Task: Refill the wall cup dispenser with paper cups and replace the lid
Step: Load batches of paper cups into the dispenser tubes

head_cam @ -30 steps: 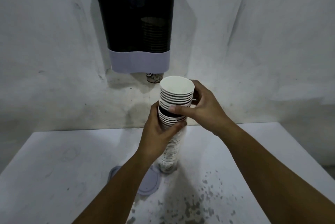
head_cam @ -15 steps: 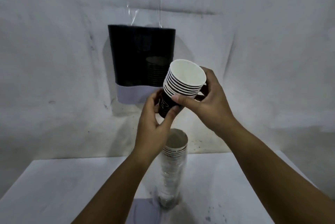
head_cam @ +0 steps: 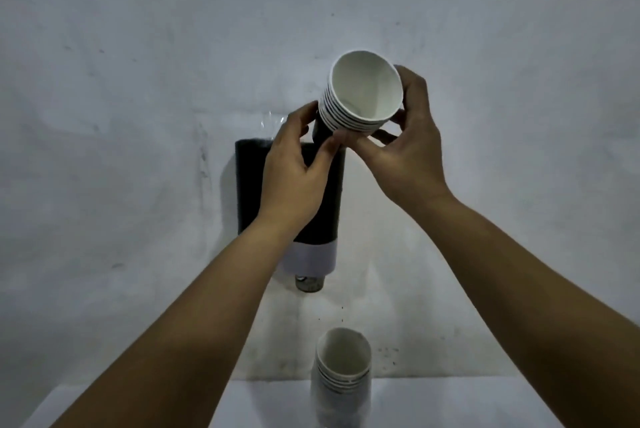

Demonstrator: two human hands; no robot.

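Observation:
A short stack of paper cups [head_cam: 360, 95], white inside and dark outside, is held tilted just above the open top of the wall dispenser [head_cam: 249, 192]. My left hand [head_cam: 294, 167] pinches the stack's dark lower end. My right hand [head_cam: 412, 143] curls round its rims from the right. The dispenser is dark with a pale lavender base [head_cam: 311, 256], and one cup bottom [head_cam: 309, 283] pokes out beneath it. My left hand and arm hide much of the dispenser's front. The lid is out of view.
A taller stack of cups in a clear plastic sleeve [head_cam: 343, 382] stands on the white table [head_cam: 138, 403] below the dispenser. A bit of clear plastic [head_cam: 273, 119] sticks up behind the dispenser's top left. The wall is bare and grey.
Both hands have lifted the short cup stack up from the sleeved stack to the dispenser's open top. The view tilted upward, so the lid on the table dropped out of sight.

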